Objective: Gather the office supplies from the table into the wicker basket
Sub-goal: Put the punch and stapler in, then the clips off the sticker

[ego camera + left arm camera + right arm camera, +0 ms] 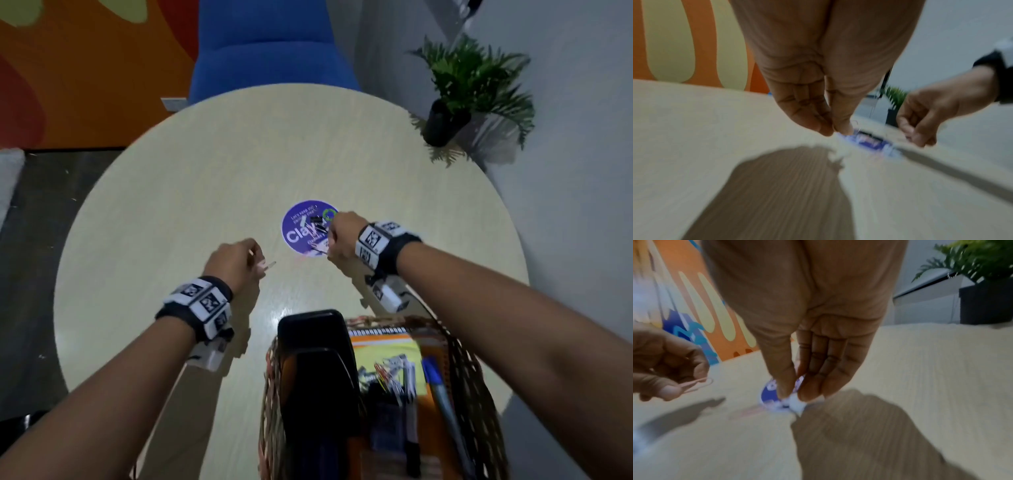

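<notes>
Above the table (205, 164), left hand (233, 260) pinches a paperclip (696, 384); right hand (342, 236) pinches something blurred.

Head view overhead; wrist views low, close, sharing sticker (869, 141).

purple round sticker (306, 228) | on table | reads "Clay"

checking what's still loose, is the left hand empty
No, the left hand pinches a pink paper clip between thumb and fingers above the table.
</notes>
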Motion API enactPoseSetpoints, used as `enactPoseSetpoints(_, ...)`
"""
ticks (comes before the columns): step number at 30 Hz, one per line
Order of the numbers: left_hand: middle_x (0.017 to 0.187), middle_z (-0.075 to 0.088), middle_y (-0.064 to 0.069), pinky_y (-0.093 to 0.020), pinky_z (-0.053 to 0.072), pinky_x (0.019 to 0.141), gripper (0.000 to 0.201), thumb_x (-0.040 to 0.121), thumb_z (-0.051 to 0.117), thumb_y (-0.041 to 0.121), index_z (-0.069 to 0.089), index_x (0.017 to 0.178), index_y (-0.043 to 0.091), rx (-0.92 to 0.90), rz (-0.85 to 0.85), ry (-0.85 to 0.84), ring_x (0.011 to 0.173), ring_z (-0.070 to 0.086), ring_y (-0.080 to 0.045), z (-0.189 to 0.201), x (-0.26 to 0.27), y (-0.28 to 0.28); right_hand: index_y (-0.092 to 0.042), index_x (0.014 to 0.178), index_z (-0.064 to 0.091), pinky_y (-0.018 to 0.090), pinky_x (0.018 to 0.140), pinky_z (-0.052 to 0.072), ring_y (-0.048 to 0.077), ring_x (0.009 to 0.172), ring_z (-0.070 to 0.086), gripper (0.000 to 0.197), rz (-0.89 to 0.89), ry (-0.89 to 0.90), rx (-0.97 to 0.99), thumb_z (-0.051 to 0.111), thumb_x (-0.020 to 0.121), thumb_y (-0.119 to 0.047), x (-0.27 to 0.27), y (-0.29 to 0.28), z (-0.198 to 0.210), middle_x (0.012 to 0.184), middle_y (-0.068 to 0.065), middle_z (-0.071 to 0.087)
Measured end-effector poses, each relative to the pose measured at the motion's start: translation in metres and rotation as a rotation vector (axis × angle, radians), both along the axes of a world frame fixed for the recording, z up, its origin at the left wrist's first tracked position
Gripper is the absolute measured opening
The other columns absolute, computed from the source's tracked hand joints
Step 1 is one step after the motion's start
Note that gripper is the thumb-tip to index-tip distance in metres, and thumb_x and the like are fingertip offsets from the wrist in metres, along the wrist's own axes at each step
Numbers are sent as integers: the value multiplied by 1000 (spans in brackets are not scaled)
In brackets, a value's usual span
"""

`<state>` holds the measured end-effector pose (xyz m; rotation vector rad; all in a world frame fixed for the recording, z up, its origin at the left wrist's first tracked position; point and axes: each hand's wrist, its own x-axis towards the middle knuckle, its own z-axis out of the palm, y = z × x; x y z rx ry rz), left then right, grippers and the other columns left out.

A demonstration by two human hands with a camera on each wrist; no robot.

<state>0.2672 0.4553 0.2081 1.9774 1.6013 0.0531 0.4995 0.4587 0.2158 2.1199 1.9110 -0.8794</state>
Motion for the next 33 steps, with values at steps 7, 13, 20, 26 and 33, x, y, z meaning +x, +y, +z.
enactPoseSetpoints(7, 69, 71, 4, -20, 47, 68, 12, 71, 80, 19, 72, 79, 17, 146, -26, -376, 64, 63, -11, 104, 15, -66, -3, 75, 69, 25, 63, 55, 16, 61, 64, 4, 18, 287, -29, 72, 73, 0, 41, -69, 79, 77, 13, 74)
enactPoseSetpoints(13, 70, 74, 4, -14, 49, 66, 6, 74, 77, 20, 75, 78, 17, 0, -217, -437, 67, 68, -8, 120, 57, -149, -13, 75, 70, 4, 53, 43, -6, 53, 60, 20, -15, 329, -30, 62, 75, 5, 65, -150, 85, 68, -1, 71)
enactPoseSetpoints(20, 97, 75, 12, 0, 42, 79, 20, 89, 60, 17, 73, 104, 21, -32, -381, -397, 99, 60, 6, 110, 62, -212, -8, 85, 72, 14, 67, 53, 1, 65, 66, 15, -73, 392, -17, 63, 80, 3, 78, -199, 82, 77, 6, 75)
enactPoseSetpoints(26, 90, 73, 22, -10, 50, 80, 19, 88, 61, 19, 73, 99, 28, 21, -203, -478, 88, 65, 12, 115, 34, -201, -10, 87, 73, 16, 71, 52, 4, 71, 67, 19, -31, 376, -30, 59, 85, 1, 73, -213, 76, 83, 6, 75)
enactPoseSetpoints(33, 89, 74, 12, -28, 56, 74, 15, 88, 62, 23, 70, 100, 25, 199, -94, -197, 81, 69, -4, 103, 6, -109, -21, 101, 71, 37, 86, 52, 15, 91, 65, 16, 80, 225, -2, 61, 89, -22, 74, -183, 80, 107, -2, 69)
